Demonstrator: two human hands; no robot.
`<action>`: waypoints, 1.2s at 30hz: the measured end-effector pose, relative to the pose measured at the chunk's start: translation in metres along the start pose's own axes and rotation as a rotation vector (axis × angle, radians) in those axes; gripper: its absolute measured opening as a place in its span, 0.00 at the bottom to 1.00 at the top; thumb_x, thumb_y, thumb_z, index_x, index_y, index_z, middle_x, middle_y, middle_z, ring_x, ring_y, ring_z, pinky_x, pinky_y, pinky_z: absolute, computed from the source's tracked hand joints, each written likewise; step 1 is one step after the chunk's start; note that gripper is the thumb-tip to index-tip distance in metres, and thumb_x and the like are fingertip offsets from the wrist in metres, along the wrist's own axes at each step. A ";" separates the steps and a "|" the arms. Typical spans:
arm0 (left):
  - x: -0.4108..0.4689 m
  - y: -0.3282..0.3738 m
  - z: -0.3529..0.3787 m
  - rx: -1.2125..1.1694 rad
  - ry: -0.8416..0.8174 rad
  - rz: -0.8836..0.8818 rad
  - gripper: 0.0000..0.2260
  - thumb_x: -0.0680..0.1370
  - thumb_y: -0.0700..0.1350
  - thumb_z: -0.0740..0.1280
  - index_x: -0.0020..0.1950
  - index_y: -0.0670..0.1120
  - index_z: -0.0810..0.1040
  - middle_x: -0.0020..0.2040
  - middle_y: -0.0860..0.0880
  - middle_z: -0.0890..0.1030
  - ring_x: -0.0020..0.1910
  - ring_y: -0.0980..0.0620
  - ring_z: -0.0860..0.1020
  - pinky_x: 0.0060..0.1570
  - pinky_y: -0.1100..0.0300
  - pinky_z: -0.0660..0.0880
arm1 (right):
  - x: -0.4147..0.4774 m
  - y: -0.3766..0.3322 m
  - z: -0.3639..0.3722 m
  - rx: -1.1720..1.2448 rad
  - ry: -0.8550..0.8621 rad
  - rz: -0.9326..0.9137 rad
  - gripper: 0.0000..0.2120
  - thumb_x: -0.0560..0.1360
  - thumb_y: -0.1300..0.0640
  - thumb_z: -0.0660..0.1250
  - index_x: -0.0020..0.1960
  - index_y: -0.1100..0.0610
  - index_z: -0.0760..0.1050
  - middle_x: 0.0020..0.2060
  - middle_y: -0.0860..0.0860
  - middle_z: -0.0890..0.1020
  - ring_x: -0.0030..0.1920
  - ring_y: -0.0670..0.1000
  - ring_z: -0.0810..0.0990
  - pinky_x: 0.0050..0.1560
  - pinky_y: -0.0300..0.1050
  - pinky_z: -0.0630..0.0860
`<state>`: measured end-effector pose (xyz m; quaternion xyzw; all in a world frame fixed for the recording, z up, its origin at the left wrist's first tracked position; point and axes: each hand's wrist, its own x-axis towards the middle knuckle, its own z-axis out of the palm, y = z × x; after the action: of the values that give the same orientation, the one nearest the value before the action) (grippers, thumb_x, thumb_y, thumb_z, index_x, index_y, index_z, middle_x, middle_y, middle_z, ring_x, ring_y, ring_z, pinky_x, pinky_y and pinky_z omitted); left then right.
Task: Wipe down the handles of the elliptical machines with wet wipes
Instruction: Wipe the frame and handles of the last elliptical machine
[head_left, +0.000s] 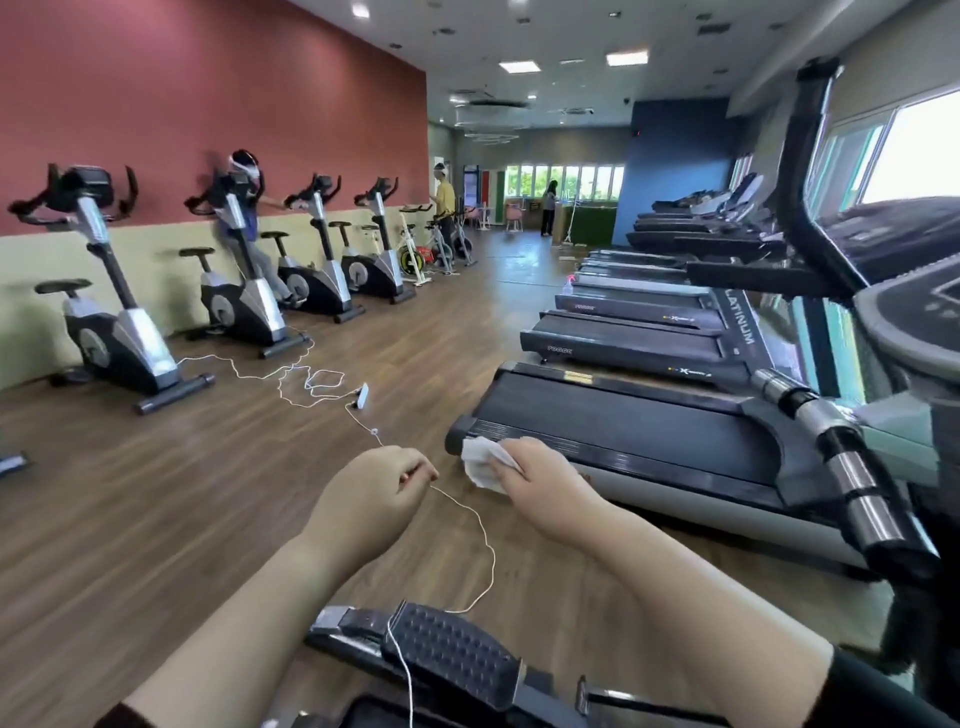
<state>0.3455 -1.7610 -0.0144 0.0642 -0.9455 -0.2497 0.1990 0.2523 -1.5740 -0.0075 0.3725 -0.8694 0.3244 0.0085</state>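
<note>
Wipe (484, 462) bunched in right hand (545, 488), axis unclear

Wood floor (156, 493) carries exercise bikes (119, 332) left, treadmills (649, 431) right.

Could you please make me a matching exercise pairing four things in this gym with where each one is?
Things: 1 wet wipe; 2 white cable; 3 black pedal; 4 exercise bikes.
Places: A along the red wall; B at the bottom of the view, nearest the camera; C gripped by the right hand; D pinched by the left hand.
Pairs: 1-C, 2-D, 3-B, 4-A.
</note>
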 end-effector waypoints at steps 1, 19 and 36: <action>0.014 -0.001 0.005 -0.007 -0.008 0.018 0.13 0.78 0.53 0.57 0.45 0.56 0.81 0.42 0.54 0.79 0.43 0.57 0.75 0.44 0.55 0.73 | 0.010 0.006 -0.004 -0.013 0.010 0.027 0.14 0.80 0.57 0.54 0.35 0.53 0.63 0.34 0.46 0.70 0.38 0.47 0.69 0.38 0.44 0.64; 0.167 0.007 0.045 -0.211 -0.190 0.442 0.10 0.81 0.49 0.61 0.50 0.52 0.82 0.47 0.56 0.81 0.50 0.56 0.76 0.50 0.58 0.72 | 0.063 0.026 -0.034 -0.155 0.372 0.399 0.16 0.80 0.54 0.55 0.34 0.48 0.61 0.37 0.48 0.71 0.42 0.53 0.72 0.43 0.48 0.69; 0.068 0.073 0.087 -0.430 -0.545 0.955 0.09 0.80 0.49 0.63 0.48 0.51 0.82 0.48 0.55 0.82 0.51 0.53 0.78 0.50 0.57 0.73 | -0.127 -0.059 0.007 -0.293 0.669 1.009 0.15 0.83 0.55 0.55 0.37 0.54 0.65 0.38 0.51 0.71 0.42 0.52 0.70 0.41 0.43 0.60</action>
<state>0.2462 -1.6737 -0.0243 -0.4767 -0.8149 -0.3262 0.0479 0.3841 -1.5267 -0.0123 -0.2110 -0.9241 0.2651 0.1769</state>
